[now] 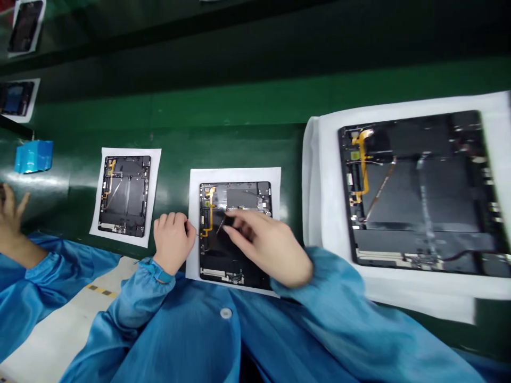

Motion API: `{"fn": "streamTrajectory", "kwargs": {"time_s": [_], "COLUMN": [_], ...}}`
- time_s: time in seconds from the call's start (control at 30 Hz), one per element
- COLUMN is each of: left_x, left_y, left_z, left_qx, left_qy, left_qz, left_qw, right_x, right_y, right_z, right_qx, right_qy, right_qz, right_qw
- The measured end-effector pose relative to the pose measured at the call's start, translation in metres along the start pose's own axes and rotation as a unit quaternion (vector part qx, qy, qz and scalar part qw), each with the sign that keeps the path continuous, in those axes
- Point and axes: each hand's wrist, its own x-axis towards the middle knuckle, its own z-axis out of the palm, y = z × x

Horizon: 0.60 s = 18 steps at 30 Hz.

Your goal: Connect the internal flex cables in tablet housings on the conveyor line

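An opened tablet (pixel 239 250) lies in front of me on a white sheet (pixel 194 213), its inside facing up with an orange flex cable (pixel 211 210) along the left. Over its middle, my right hand (pixel 271 242) is closed, thumb and forefinger pinching a small black piece (pixel 229 220) whose kind I cannot make out. My left hand (pixel 174 242) is curled at the sheet's left edge, thumb against the fingers. A thin dark tip seems to stick out from it toward the tablet, but what it holds is hidden.
Another opened tablet (pixel 124 197) lies on its sheet to the left; a larger-looking one (pixel 399 197) is close on the right, over layered white sheets. A blue box-like object (pixel 34 156) and a co-worker's hand (pixel 14 221) are at far left. The bench top (pixel 239 143) is green.
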Motion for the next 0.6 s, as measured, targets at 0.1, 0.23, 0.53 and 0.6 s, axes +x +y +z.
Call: {"fn": "streamTrajectory", "kwargs": {"time_s": [0.1, 0.23, 0.53, 0.6], "left_x": [-0.003, -0.003, 0.007, 0.012], "left_y": [-0.002, -0.002, -0.005, -0.004], "left_z": [0.010, 0.013, 0.012, 0.010], "left_qx": [0.008, -0.021, -0.159, -0.190], "left_qy": [0.013, -0.015, -0.043, -0.052], "left_qz": [-0.009, 0.005, 0.051, 0.041], "left_qw": [1.000, 1.000, 0.985, 0.980], "right_x": [0.054, 0.088, 0.090, 0.088], "right_y": [-0.006, -0.016, -0.006, -0.003], "right_z": [0.024, 0.037, 0.037, 0.033], "right_qx": [-0.052, -0.155, -0.031, 0.002], "right_qy": [-0.017, -0.056, -0.050, -0.052], "right_qz": [0.034, 0.063, 0.021, 0.028], "right_qw": [0.998, 0.984, 0.998, 0.998]}}
